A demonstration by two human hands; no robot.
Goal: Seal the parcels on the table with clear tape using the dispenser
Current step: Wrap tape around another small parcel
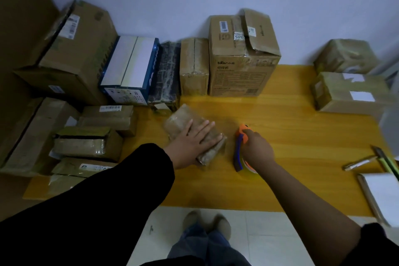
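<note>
A small brown parcel (181,121) wrapped in glossy tape lies in the middle of the yellow wooden table (291,136). My left hand (195,141) rests flat on top of it with straight fingers. Just to its right, my right hand (257,148) grips the orange and blue tape dispenser (239,149), which stands on the table beside the parcel. The roll of clear tape is mostly hidden under my right hand.
Several cardboard boxes line the wall, among them a tall one (241,54) and a blue-and-white one (129,67). Smaller parcels (86,142) are stacked at the left and two (349,90) at the right. Pens (360,163) and a notepad (382,194) lie at the right edge.
</note>
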